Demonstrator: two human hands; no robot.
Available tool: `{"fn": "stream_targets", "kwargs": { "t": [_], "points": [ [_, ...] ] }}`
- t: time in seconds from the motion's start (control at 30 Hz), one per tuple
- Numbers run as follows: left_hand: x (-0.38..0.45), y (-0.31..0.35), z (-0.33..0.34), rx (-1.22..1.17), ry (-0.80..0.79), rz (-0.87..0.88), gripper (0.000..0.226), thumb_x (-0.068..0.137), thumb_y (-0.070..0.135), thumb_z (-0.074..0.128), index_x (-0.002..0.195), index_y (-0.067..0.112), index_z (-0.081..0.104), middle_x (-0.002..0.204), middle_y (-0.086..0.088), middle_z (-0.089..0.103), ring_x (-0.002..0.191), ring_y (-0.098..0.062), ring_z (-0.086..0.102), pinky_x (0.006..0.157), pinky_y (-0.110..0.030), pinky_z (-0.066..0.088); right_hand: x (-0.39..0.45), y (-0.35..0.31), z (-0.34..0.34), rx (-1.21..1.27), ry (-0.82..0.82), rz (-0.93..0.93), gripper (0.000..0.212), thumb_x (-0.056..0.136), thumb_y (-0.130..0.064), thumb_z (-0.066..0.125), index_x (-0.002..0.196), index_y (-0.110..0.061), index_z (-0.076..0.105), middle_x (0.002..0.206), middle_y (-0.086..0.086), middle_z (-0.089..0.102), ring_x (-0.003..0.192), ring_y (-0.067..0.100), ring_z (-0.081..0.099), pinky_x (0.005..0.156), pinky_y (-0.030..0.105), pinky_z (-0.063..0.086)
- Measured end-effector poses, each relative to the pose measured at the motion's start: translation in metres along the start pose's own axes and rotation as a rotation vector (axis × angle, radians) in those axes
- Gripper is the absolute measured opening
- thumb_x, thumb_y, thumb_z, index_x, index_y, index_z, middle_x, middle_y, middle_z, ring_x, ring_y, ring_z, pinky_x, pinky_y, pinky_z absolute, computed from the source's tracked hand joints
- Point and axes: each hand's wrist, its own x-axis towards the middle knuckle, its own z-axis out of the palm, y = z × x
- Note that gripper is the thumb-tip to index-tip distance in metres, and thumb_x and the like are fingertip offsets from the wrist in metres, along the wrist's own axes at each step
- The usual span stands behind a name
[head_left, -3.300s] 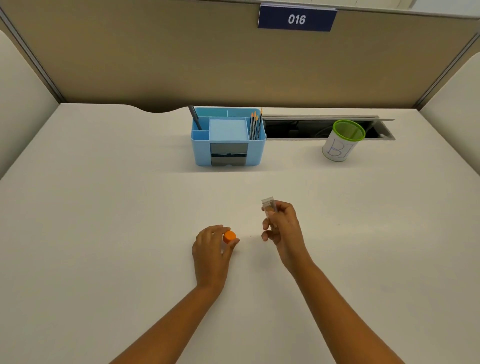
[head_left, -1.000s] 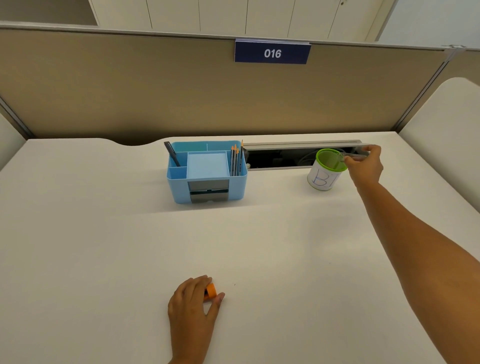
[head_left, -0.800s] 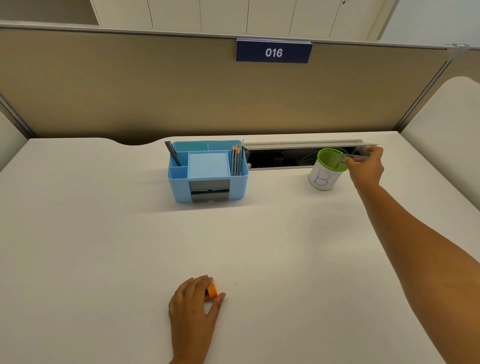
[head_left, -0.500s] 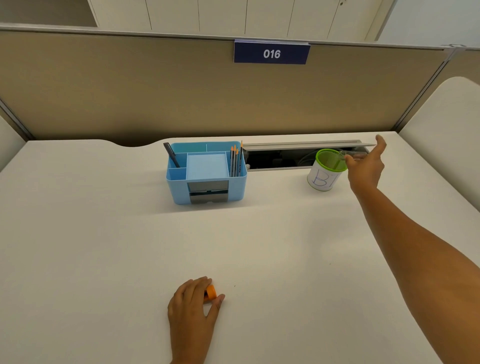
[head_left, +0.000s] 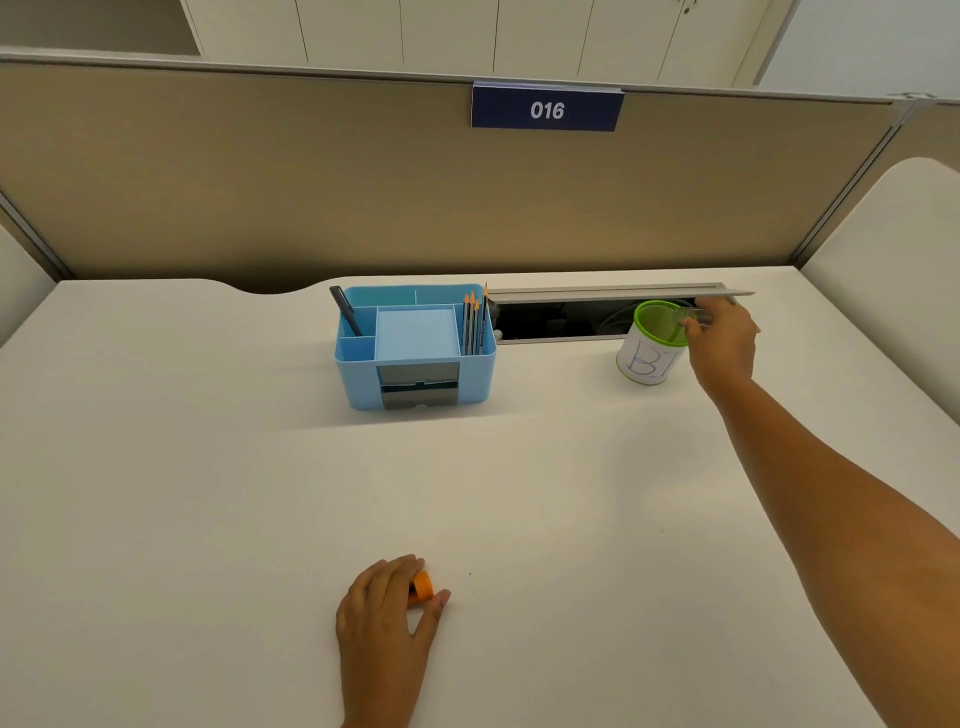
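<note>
Head view: right hand (head_left: 722, 343) pinches a small clear plastic case (head_left: 693, 315), tilted over the mouth of the green-rimmed cup (head_left: 644, 361); touching the rim or just above it, cannot tell. Left hand (head_left: 384, 629), well apart from the cup near the front of the table (head_left: 208, 493), curls round an orange cap (head_left: 422, 586) resting on the surface. Step in hand, judged: emptying the case into the cup. Next move likely needs a steeper tip, kept inside the rim, without nudging the cup. Blue organiser (head_left: 415, 348) stands left of the cup.
</note>
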Motion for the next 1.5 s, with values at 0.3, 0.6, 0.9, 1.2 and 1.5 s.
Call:
{"fn": "stream_targets", "kwargs": {
  "t": [0.3,0.6,0.9,1.2,1.5],
  "points": [
    [0.0,-0.001,0.0,-0.008,0.001,0.003,0.068,0.08,0.07,0.02,0.092,0.02,0.065,0.098,0.001,0.07,0.094,-0.028,0.062,0.075,-0.046,0.051,-0.004,-0.001,-0.003,-0.008,0.03,-0.008,0.045,0.086,-0.01,0.057,0.13,-0.013,0.045,0.126,0.018,0.052,0.11,0.034,0.056,0.092,0.043,0.046],
    [0.002,-0.002,0.001,-0.01,-0.016,-0.011,0.069,0.079,0.071,0.02,0.088,0.02,0.065,0.098,0.002,0.071,0.094,-0.029,0.063,0.074,-0.047,0.051,-0.005,0.0,-0.006,-0.037,0.054,-0.008,0.045,0.088,-0.011,0.055,0.132,-0.013,0.043,0.129,0.019,0.048,0.111,0.033,0.055,0.092,0.043,0.046],
    [0.001,-0.001,-0.001,-0.005,-0.028,-0.013,0.069,0.08,0.071,0.019,0.089,0.02,0.065,0.098,0.002,0.07,0.094,-0.029,0.062,0.075,-0.047,0.051,-0.009,0.0,-0.001,-0.058,0.042,-0.02,0.04,0.088,-0.013,0.056,0.127,-0.009,0.05,0.127,0.02,0.05,0.111,0.035,0.054,0.094,0.042,0.044],
    [0.0,-0.002,0.002,-0.017,0.005,0.006,0.069,0.082,0.068,0.018,0.089,0.017,0.064,0.09,-0.003,0.07,0.087,-0.029,0.063,0.071,-0.045,0.052,-0.03,-0.014,0.002,0.32,0.119,0.099,0.042,0.084,-0.017,0.063,0.123,-0.007,0.051,0.118,0.014,0.061,0.104,0.022,0.058,0.077,0.01,0.037],
    [0.001,-0.008,0.007,-0.129,-0.017,-0.08,0.069,0.078,0.07,0.025,0.094,0.016,0.065,0.085,-0.005,0.068,0.079,-0.029,0.06,0.069,-0.044,0.05,-0.11,-0.044,0.016,1.165,-0.147,0.442,0.005,0.088,-0.015,0.059,0.092,-0.012,0.059,0.078,0.005,0.059,0.053,0.001,0.059,0.066,0.019,0.056]
  ]
}}
